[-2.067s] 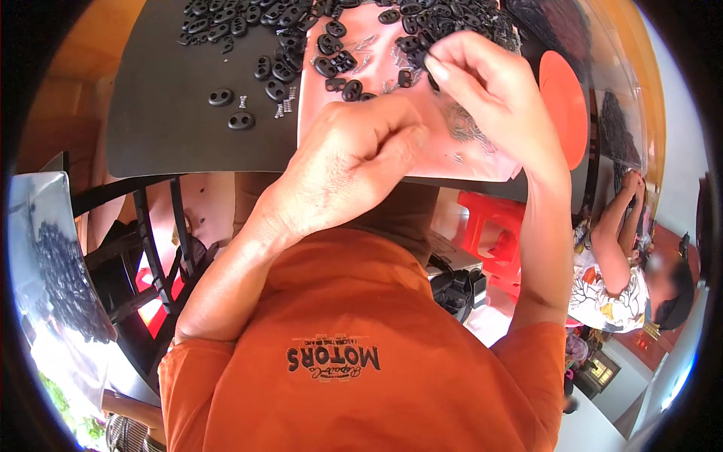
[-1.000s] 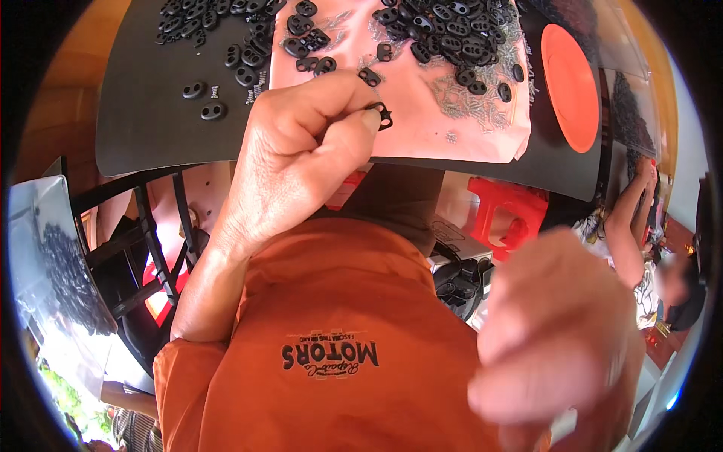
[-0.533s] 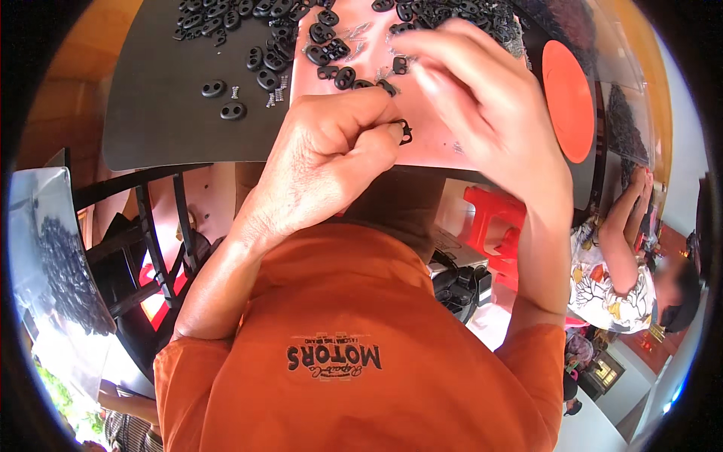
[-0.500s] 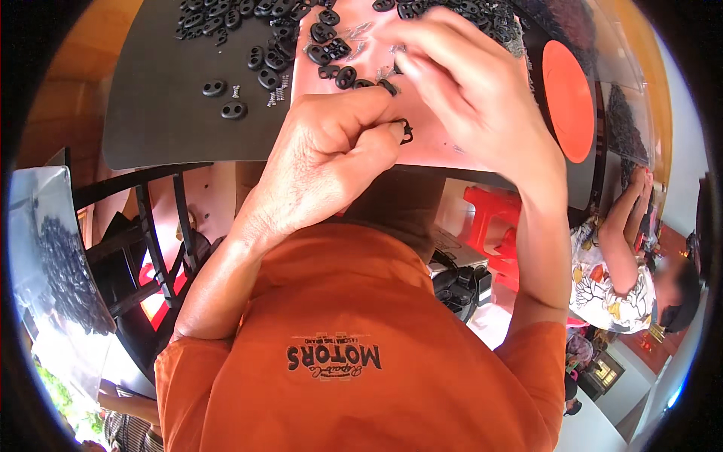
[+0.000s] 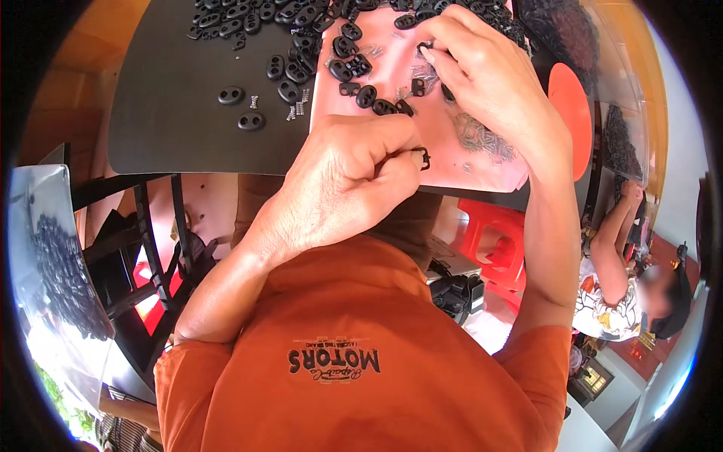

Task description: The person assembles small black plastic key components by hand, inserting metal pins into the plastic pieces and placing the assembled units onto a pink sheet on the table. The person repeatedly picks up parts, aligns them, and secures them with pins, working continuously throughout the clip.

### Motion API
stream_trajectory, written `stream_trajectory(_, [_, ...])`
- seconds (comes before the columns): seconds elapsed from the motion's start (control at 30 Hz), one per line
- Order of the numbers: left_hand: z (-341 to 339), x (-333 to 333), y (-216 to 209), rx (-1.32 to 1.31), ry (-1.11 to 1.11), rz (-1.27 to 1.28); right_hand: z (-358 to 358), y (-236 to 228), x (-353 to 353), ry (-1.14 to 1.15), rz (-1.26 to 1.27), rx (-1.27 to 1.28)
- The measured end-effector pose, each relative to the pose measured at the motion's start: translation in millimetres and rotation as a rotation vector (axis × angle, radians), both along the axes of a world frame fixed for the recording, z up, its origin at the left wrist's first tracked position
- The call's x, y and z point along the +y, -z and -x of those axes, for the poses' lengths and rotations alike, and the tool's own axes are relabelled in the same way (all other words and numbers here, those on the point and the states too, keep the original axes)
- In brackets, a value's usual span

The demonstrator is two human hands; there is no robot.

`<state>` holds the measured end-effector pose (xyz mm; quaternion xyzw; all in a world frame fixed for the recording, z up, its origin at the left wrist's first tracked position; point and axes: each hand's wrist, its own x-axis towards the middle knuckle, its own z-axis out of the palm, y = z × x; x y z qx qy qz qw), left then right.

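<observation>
My left hand (image 5: 354, 177) is closed in a pinch around a small black cord-lock part (image 5: 424, 158), held over the near edge of a pink sheet (image 5: 444, 169). Only the part's looped end sticks out past my fingertips. Farther away and to the right, my right hand (image 5: 482, 64) pinches another small black cord-lock piece (image 5: 425, 47) between thumb and forefinger. Beneath its wrist lies a heap of thin metal springs (image 5: 482, 139). A curved row of black two-hole cord-lock parts (image 5: 367, 96) runs between the hands, with more loose springs (image 5: 424, 75) beside it.
A large pile of black cord-lock parts (image 5: 260, 15) covers the far side of the dark table (image 5: 173, 98). An orange-red oval (image 5: 570, 113) lies at the right. Past the table are a red plastic stool (image 5: 493, 241), a bag of black parts (image 5: 64, 271) and another person (image 5: 610, 279).
My right hand has moved farther away over the pink sheet, uncovering the spring heap. My left hand keeps its pinch on the black part. The whole view has shifted slightly.
</observation>
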<state>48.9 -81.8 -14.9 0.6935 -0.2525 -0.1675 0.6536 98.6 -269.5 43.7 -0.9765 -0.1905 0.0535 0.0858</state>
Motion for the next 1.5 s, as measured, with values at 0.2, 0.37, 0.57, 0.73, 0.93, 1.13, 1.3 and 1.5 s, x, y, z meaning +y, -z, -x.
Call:
stream_trajectory(0.2, [0.9,-0.7,2.4,-0.016,-0.018,0.035,-6.8,8.9,2.5,-0.145,-0.138,-0.150])
stream_trajectory(0.37, [0.9,0.7,3.3,-0.058,-0.028,0.030,-13.0,11.3,7.1,-0.196,-0.141,-0.139])
stream_trajectory(0.57, [1.4,2.6,5.6,-0.010,0.006,0.039,-17.0,14.8,22.1,-0.304,-0.222,-0.084])
stream_trajectory(0.73, [2.5,0.8,4.7,0.050,0.000,0.052,-28.1,8.5,34.4,-0.251,-0.006,0.069])
stream_trajectory(0.93, [0.4,-0.4,7.1,-0.006,-0.005,0.036,-22.6,-13.2,40.4,-0.220,0.111,0.144])
stream_trajectory(1.13, [0.6,-1.7,5.4,0.039,0.017,0.038,-19.9,-9.1,24.8,-0.252,-0.056,0.048])
stream_trajectory(1.3, [0.6,-1.2,7.9,-0.009,0.003,0.047,-30.0,7.0,22.8,-0.259,0.018,0.064])
stream_trajectory(1.5, [1.6,3.3,7.8,-0.046,-0.008,0.020,-35.9,0.3,40.5,-0.283,0.153,0.102])
